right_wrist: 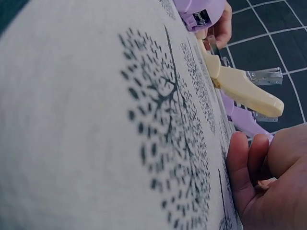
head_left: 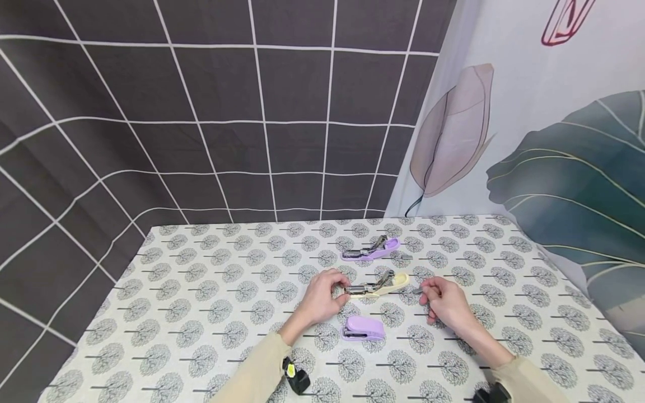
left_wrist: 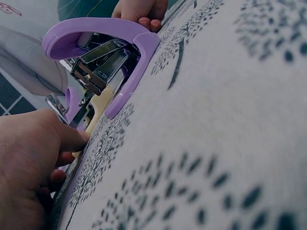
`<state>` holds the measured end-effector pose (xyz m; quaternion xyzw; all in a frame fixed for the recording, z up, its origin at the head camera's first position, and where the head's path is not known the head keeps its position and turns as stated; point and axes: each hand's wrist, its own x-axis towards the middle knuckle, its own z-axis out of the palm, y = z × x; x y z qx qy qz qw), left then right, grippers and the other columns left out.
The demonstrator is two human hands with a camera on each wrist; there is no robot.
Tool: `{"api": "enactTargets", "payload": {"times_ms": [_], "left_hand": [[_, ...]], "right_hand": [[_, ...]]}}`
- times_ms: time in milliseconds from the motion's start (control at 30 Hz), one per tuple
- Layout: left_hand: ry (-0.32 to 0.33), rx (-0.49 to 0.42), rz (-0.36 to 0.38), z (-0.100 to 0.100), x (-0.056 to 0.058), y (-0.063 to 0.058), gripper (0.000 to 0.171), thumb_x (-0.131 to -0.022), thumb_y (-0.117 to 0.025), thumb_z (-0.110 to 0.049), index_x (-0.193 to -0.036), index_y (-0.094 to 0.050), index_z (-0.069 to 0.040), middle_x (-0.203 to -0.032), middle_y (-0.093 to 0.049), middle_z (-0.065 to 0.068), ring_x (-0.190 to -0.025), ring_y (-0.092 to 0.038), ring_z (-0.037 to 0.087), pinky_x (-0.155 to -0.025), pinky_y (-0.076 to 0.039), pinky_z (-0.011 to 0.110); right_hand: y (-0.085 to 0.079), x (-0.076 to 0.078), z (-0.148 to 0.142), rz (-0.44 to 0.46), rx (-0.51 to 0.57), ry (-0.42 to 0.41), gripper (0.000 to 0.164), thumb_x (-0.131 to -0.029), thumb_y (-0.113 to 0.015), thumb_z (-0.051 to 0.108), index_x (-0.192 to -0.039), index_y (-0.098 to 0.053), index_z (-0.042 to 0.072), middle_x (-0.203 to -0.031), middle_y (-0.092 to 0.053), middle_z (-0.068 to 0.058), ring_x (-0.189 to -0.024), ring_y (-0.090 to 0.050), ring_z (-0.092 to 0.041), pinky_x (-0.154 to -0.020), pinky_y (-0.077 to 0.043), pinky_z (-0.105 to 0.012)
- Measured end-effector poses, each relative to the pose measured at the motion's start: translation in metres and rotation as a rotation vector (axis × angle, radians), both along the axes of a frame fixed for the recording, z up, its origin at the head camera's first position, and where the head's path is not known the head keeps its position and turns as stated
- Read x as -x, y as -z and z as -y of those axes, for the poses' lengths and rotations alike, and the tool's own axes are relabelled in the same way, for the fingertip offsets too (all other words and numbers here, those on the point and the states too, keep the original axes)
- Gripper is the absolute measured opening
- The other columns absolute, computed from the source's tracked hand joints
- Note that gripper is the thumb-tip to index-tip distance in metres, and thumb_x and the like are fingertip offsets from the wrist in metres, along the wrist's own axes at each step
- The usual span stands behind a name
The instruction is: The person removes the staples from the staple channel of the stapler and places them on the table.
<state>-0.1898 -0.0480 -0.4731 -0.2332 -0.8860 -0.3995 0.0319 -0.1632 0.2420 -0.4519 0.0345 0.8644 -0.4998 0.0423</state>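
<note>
A cream stapler (head_left: 387,285) lies opened out on the table, its metal magazine to the left and its handle folded back to the right. My left hand (head_left: 320,298) holds its left end between thumb and fingers. Right of the stapler, my right hand (head_left: 447,302) pinches a small grey strip (head_left: 417,291) that looks like a row of staples. The right wrist view shows curled fingers (right_wrist: 240,163), but the strip is hidden there. Nearer me is a purple stapler (head_left: 364,329), its handle down. Behind the cream one lies another purple stapler (head_left: 388,247), opened out.
A short grey strip (head_left: 406,257) lies right of the far purple stapler. A tree-patterned cloth (head_left: 216,313) covers the table. Behind it hang a dark grid-lined curtain (head_left: 221,145) and a pale leaf-printed curtain (head_left: 524,235).
</note>
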Motion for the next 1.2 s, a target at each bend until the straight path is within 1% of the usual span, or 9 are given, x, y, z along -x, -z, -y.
{"api": "enactTargets", "payload": {"times_ms": [133, 233, 467, 600, 767, 1000, 1100, 1200], "left_hand": [[-0.001, 0.0, -0.001, -0.0001, -0.0001, -0.0002, 0.02, -0.082, -0.078, -0.008, -0.1, -0.071, -0.012, -0.094, -0.064, -0.008, -0.087, -0.054, 0.01, -0.088, -0.044, 0.038], [-0.002, 0.0, -0.004, -0.0001, -0.0003, -0.0004, 0.02, -0.082, -0.078, -0.008, -0.1, -0.071, -0.012, -0.095, -0.064, -0.007, -0.088, -0.055, 0.01, -0.09, -0.044, 0.039], [0.001, -0.004, -0.011, 0.0002, -0.0004, -0.0007, 0.02, -0.082, -0.079, -0.009, -0.1, -0.071, -0.013, -0.094, -0.064, -0.008, -0.086, -0.054, 0.01, -0.086, -0.044, 0.035], [0.001, -0.003, -0.013, 0.0002, -0.0004, -0.0007, 0.02, -0.082, -0.079, -0.009, -0.1, -0.07, -0.013, -0.094, -0.064, -0.008, -0.087, -0.054, 0.01, -0.087, -0.044, 0.036], [-0.001, -0.002, -0.008, 0.0001, -0.0005, -0.0004, 0.02, -0.082, -0.079, -0.009, -0.1, -0.07, -0.013, -0.092, -0.062, -0.009, -0.083, -0.053, 0.01, -0.084, -0.044, 0.034], [0.001, -0.004, -0.013, 0.0003, 0.0002, -0.0001, 0.02, -0.082, -0.079, -0.008, -0.099, -0.07, -0.014, -0.091, -0.062, -0.009, -0.082, -0.052, 0.01, -0.083, -0.043, 0.034], [-0.001, -0.006, -0.01, 0.0003, 0.0003, -0.0001, 0.02, -0.082, -0.079, -0.008, -0.099, -0.07, -0.014, -0.09, -0.061, -0.009, -0.08, -0.051, 0.009, -0.083, -0.042, 0.034], [-0.002, -0.011, -0.002, 0.0003, -0.0001, -0.0002, 0.02, -0.082, -0.079, -0.009, -0.099, -0.07, -0.015, -0.089, -0.06, -0.009, -0.079, -0.05, 0.009, -0.082, -0.042, 0.034]], "right_hand": [[-0.0013, -0.0001, 0.0005, 0.002, -0.011, -0.003, 0.015, -0.1, -0.048, -0.005, -0.111, -0.055, -0.014, -0.078, -0.061, -0.012, -0.05, -0.056, -0.022, -0.047, -0.054, -0.036], [-0.0024, 0.0, 0.0003, 0.005, -0.016, -0.005, 0.016, -0.1, -0.049, -0.005, -0.111, -0.054, -0.014, -0.077, -0.061, -0.012, -0.05, -0.056, -0.022, -0.047, -0.054, -0.036], [-0.0038, 0.0007, -0.0008, 0.018, -0.022, -0.006, 0.018, -0.099, -0.05, -0.004, -0.113, -0.054, -0.015, -0.077, -0.061, -0.012, -0.05, -0.057, -0.021, -0.048, -0.054, -0.036], [-0.0034, 0.0018, -0.0012, 0.021, -0.012, -0.005, 0.018, -0.099, -0.05, -0.004, -0.113, -0.054, -0.015, -0.077, -0.061, -0.012, -0.051, -0.057, -0.02, -0.049, -0.055, -0.036], [-0.0016, 0.0045, -0.002, 0.016, -0.007, -0.006, 0.018, -0.098, -0.049, -0.004, -0.112, -0.055, -0.015, -0.075, -0.061, -0.011, -0.051, -0.058, -0.02, -0.049, -0.055, -0.037], [-0.0012, 0.0061, -0.0025, 0.024, 0.001, 0.0, 0.017, -0.097, -0.051, -0.003, -0.11, -0.055, -0.014, -0.074, -0.061, -0.012, -0.05, -0.058, -0.02, -0.049, -0.055, -0.038], [-0.0012, 0.0063, -0.0029, 0.022, 0.005, 0.001, 0.019, -0.095, -0.052, -0.004, -0.111, -0.054, -0.014, -0.074, -0.061, -0.012, -0.05, -0.058, -0.021, -0.049, -0.055, -0.038], [-0.0016, 0.0051, -0.0035, 0.029, 0.011, 0.013, 0.021, -0.096, -0.052, -0.002, -0.113, -0.054, -0.014, -0.074, -0.061, -0.012, -0.051, -0.058, -0.02, -0.05, -0.055, -0.038]]}}
